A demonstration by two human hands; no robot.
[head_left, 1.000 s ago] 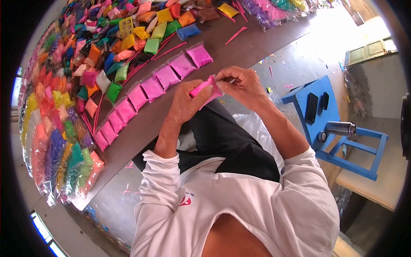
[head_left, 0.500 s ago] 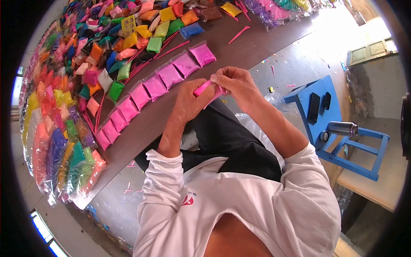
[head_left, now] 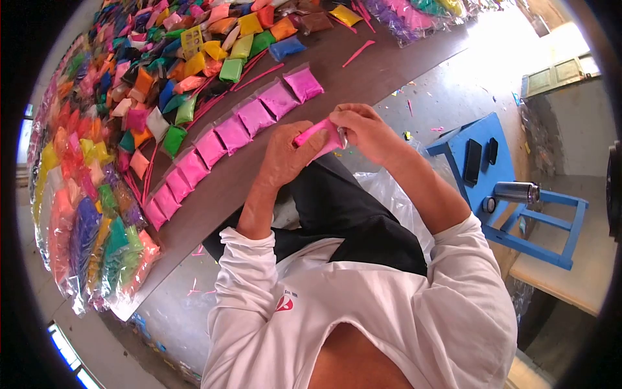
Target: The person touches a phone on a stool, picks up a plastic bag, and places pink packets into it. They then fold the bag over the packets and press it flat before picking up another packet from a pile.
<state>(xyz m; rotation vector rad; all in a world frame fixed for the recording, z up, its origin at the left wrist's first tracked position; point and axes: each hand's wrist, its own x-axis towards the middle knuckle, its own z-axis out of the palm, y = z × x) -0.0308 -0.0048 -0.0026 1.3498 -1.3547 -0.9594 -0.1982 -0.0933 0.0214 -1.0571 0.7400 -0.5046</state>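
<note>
A bright pink packet (head_left: 331, 137) in clear plastic is held over my lap, just off the table's edge. My left hand (head_left: 282, 154) is closed around its left side, thumb lying across the front. At the packet's right end, the fingers of my right hand (head_left: 368, 131) are pinched together on the clear plastic edge. Part of the packet is hidden behind my fingers. Beyond my left hand, a row of similar pink packets (head_left: 210, 148) lies on the brown table (head_left: 350, 79), strung in a slanting line.
A big heap of colourful small packets (head_left: 175, 139) covers the table's far left, with pink thin strips (head_left: 358, 54) nearby. Larger clear bags (head_left: 84, 240) lie at the left edge. To the right stands a blue stool (head_left: 483, 139) bearing a steel flask (head_left: 516, 192) and a black phone (head_left: 473, 161).
My right hand has shifted slightly right, away from my left. More of the pink packet and its clear end now shows between them. The row on the table is unchanged.
</note>
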